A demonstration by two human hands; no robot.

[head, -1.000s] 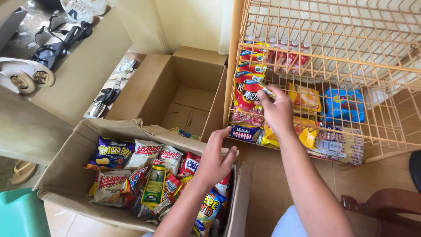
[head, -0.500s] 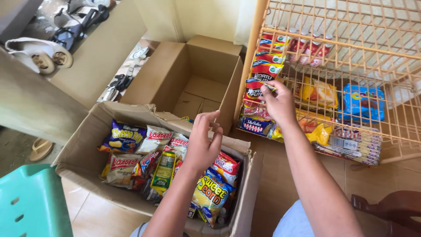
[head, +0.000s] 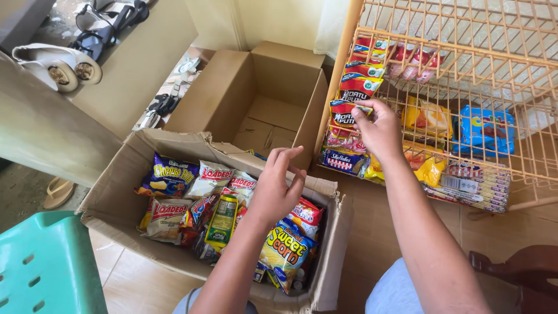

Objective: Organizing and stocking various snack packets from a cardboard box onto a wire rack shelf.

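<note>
My right hand [head: 381, 131] reaches into the orange wire rack [head: 494, 58] and pinches the top edge of a red snack packet [head: 344, 111] in the column at the rack's left end. My left hand [head: 276, 189] hovers over an open cardboard box [head: 113, 177] full of snack packets, with its fingers apart and nothing in them. Beneath that hand lie a yellow corn snack bag [head: 286, 253] and a small red packet [head: 306, 214].
An empty cardboard box [head: 261, 110] stands behind the full one. The rack also holds yellow packets [head: 427, 116], a blue packet [head: 482, 131] and flat packs [head: 471, 186]. A green plastic stool [head: 46, 261] is at the lower left. Shoes [head: 58, 64] sit on a ledge.
My left hand has lifted off the packets in the box and now hovers with its fingers spread. My right hand stays at the red packets in the rack.
</note>
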